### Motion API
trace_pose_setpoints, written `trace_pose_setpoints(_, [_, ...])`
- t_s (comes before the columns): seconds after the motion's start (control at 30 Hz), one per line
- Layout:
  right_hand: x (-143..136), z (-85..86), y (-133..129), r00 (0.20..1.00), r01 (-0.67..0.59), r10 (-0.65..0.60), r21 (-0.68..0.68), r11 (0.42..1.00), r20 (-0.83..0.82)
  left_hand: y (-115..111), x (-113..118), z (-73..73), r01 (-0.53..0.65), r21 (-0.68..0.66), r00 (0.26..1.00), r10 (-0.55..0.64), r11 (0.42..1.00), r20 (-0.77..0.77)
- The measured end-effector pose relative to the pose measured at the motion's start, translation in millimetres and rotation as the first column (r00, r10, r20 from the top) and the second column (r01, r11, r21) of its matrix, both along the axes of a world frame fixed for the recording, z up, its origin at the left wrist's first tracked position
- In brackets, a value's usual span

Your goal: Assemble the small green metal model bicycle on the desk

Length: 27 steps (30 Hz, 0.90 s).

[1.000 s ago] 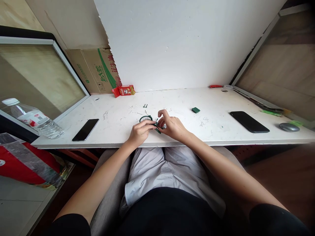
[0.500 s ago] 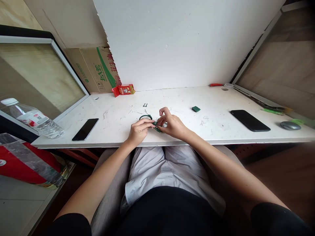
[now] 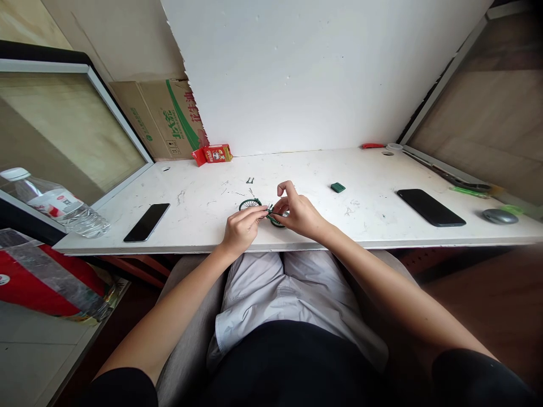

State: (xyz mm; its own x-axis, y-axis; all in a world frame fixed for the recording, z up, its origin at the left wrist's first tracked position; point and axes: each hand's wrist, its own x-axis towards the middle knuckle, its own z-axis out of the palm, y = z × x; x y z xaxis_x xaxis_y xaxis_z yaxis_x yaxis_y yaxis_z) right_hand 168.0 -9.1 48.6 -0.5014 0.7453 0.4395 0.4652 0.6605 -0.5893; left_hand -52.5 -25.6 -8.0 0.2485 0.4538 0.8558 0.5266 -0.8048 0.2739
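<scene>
Fingers of left hand (image 3: 240, 230) and right hand (image 3: 302, 217) grip green spoked miniature bicycle (image 3: 275, 221) near front edge of white desk (image 3: 195, 220) (flat black phone (image 3: 430, 207) well right).

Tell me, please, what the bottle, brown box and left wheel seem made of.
Bottle: likely clear, glossy plastic, transparent with glints. Brown box: apparently matte cardboard, flat printed panels. Left wheel: perhaps plastic or painted metal, dark green, spoked, finish unclear.
</scene>
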Motion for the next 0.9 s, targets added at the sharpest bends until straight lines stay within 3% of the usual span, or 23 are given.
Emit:
trace_pose_setpoints(0.33, [-2,3.0,-5,0.999,0.033,-0.033,-0.008,0.999,0.017,-2,6,9.6,0.037,-0.164,0.994,-0.021,0.986,0.103])
trace_pose_setpoints(0.63, [-4,5.9,-8,0.996,0.049,-0.052,0.033,0.998,0.068,1,3,14.1,0.156,-0.320,0.982,-0.112,0.935,0.151])
trace_pose_setpoints(0.9, [-4,6.5,-9,0.997,0.045,-0.047,0.032,0.998,0.067,4,1,14.0,0.174,-0.236,0.982,-0.151,0.956,0.113])
